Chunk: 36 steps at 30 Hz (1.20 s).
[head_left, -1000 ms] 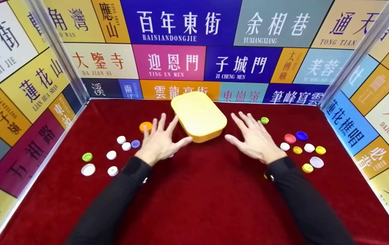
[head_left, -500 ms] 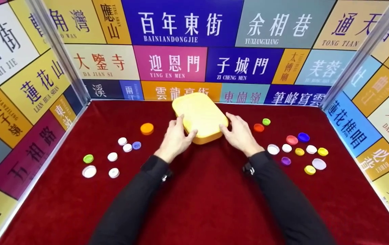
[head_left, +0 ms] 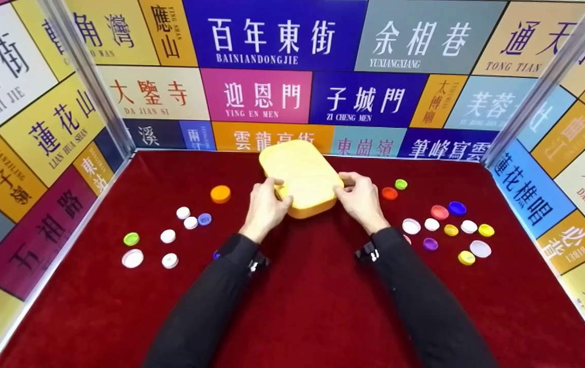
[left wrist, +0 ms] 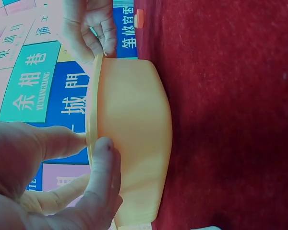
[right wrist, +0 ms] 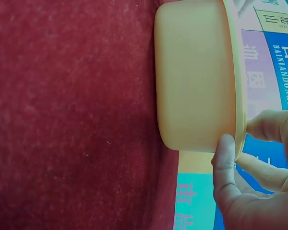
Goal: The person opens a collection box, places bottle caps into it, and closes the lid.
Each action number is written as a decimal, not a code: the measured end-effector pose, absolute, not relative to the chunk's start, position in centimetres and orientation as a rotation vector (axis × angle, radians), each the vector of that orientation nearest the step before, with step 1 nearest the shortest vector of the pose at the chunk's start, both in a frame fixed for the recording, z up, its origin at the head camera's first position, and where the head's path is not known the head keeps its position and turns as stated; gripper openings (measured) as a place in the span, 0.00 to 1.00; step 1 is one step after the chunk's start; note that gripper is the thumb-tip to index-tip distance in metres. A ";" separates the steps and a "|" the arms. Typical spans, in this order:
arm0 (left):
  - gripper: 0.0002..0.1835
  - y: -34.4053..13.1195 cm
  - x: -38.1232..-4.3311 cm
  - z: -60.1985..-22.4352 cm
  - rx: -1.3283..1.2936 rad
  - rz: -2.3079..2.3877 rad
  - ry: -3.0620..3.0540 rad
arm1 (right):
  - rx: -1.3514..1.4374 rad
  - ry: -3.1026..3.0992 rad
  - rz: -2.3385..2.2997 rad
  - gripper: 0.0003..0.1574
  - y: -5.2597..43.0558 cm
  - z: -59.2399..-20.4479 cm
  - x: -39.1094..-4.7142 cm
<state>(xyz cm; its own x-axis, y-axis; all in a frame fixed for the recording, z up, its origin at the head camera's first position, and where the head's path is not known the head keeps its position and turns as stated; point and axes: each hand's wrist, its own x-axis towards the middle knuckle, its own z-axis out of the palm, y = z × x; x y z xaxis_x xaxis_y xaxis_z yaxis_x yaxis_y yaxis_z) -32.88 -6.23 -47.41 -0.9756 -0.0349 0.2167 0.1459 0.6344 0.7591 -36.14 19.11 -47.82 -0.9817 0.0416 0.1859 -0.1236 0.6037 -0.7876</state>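
A yellow lidded box [head_left: 302, 174] with rounded corners sits on the red cloth near the back wall, turned at an angle. My left hand [head_left: 266, 207] pinches the lid's rim at its left near side, thumb on top and fingers beneath the edge. On the opposite side, my right hand [head_left: 363, 198] pinches the same rim. In the left wrist view, the box [left wrist: 134, 115] shows its smooth side wall, with the left thumb against the lid. The right wrist view has the index finger [right wrist: 224, 155] just under the lid's edge. The box's inside is hidden.
Several bottle caps lie left of the hands, including an orange cap [head_left: 220, 193] and a green cap [head_left: 131, 238]. More lie to the right, among them a red cap [head_left: 389, 193] and a purple cap [head_left: 430, 244]. Printed panels [head_left: 282, 38] enclose the red cloth [head_left: 302, 296].
Both hands have come inward from either side of the box, their spread fingers closing to pinch the lid's rim. The box stays in place.
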 end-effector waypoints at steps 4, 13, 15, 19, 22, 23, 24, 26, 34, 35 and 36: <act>0.24 -6.3 -32.8 -47.5 -0.086 -1.281 -2.638 | 0.059 -2.646 1.324 0.31 19.1 -47.9 -35.7; 0.23 -6.6 -32.0 -47.5 -0.126 -1.302 -2.622 | 0.042 -2.635 1.339 0.31 19.2 -47.9 -34.4; 0.22 -6.6 -31.8 -47.6 -0.142 -1.299 -2.625 | 0.028 -2.635 1.348 0.30 19.3 -47.9 -34.1; 0.21 -6.8 -31.1 -47.7 -0.171 -1.304 -2.634 | 0.011 -2.618 1.390 0.30 19.5 -48.0 -33.2; 0.21 -6.8 -30.7 -47.7 -0.182 -1.312 -2.647 | 0.015 -2.596 1.436 0.29 19.7 -48.0 -32.7; 0.21 -6.9 -30.5 -47.7 -0.182 -1.316 -2.652 | 0.020 -2.589 1.452 0.29 19.8 -48.0 -32.5; 0.20 -6.9 -30.3 -47.7 -0.183 -1.321 -2.658 | 0.023 -2.586 1.465 0.29 19.9 -48.0 -32.3; 0.20 -6.9 -30.0 -47.6 -0.185 -1.328 -2.670 | 0.025 -2.577 1.489 0.28 20.0 -48.0 -31.9; 0.18 -7.1 -28.4 -47.3 -0.208 -1.353 -2.702 | 0.013 -2.583 1.559 0.28 20.7 -48.0 -30.4; 0.18 -7.1 -28.3 -47.3 -0.212 -1.353 -2.707 | 0.013 -2.583 1.569 0.28 20.8 -48.1 -30.2; 0.18 -7.2 -28.1 -47.3 -0.220 -1.352 -2.710 | 0.011 -2.582 1.580 0.28 20.9 -48.1 -30.0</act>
